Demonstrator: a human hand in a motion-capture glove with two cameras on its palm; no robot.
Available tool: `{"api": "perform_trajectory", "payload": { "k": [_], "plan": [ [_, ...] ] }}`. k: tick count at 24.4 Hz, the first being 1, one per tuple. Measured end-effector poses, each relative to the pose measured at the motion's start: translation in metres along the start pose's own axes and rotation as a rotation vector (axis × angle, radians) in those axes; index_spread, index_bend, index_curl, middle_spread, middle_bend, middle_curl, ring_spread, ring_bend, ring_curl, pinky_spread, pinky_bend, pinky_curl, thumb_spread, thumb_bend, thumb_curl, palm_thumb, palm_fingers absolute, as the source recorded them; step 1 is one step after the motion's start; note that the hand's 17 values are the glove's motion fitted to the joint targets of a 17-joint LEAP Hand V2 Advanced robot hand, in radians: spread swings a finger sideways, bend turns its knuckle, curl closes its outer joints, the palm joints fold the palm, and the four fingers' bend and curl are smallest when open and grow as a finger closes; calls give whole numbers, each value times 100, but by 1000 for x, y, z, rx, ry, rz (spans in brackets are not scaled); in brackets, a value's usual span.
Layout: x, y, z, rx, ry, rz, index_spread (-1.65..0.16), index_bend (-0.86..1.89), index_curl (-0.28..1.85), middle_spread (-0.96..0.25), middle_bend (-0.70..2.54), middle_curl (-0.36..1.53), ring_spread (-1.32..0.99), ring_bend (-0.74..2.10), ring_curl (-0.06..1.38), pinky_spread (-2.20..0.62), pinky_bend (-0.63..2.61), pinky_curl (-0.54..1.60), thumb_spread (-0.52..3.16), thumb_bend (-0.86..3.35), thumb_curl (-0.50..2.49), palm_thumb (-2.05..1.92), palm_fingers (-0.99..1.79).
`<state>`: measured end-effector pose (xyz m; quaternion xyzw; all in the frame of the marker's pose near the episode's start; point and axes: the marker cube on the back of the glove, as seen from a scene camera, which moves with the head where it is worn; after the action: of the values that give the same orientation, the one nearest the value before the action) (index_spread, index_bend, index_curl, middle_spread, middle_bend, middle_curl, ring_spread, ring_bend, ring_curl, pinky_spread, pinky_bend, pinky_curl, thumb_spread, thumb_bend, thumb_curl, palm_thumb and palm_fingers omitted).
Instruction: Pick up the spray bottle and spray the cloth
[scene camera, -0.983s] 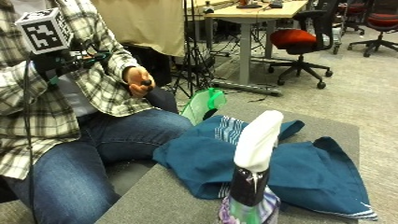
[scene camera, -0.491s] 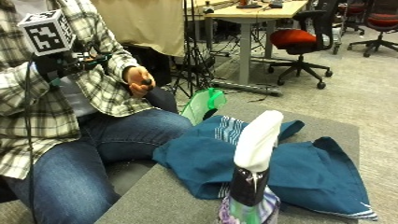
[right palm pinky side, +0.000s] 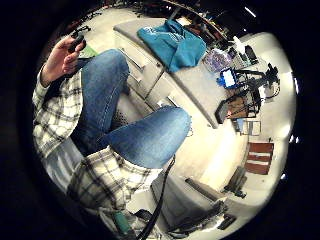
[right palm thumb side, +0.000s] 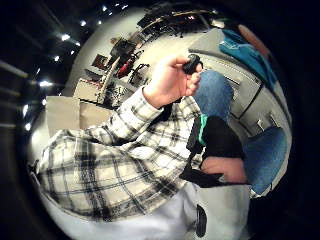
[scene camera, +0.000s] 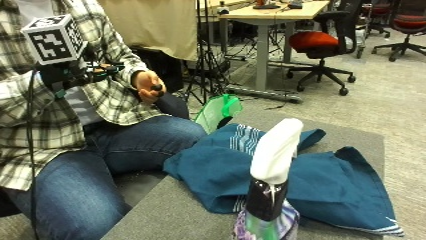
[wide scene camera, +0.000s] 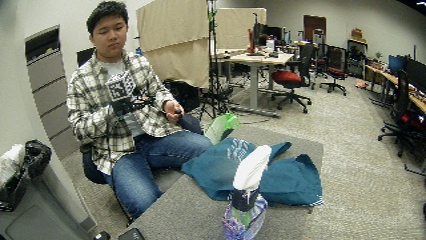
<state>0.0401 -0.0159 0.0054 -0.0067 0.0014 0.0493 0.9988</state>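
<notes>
Here, the gloved right hand (scene camera: 70, 75) is raised at the person's chest, well apart from the table (scene camera: 166, 215); whether it is open or closed cannot be told. The bare left hand (scene camera: 148, 85) pinches a small black clicker (scene camera: 157, 88). The spray bottle (scene camera: 269, 195) stands upright on the table, against the near edge of the rumpled teal cloth (scene camera: 326, 182). The bottle looks like light, rigid, smooth plastic, probably best taken round the neck under the white trigger head. The cloth is soft and limp. The little-finger palm view alone shows the whole tabletop from above; the thumb-side view shows mostly plaid sleeve.
</notes>
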Motion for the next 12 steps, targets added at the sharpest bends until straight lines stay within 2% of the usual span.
{"api": "perform_trajectory", "payload": {
  "k": [12],
  "plan": [
    [85,-36,-18,54,-20,162,-35,23,32,-10,17,23,7,20,19,14,24,15,119,18,38,58,20]
  ]
}}
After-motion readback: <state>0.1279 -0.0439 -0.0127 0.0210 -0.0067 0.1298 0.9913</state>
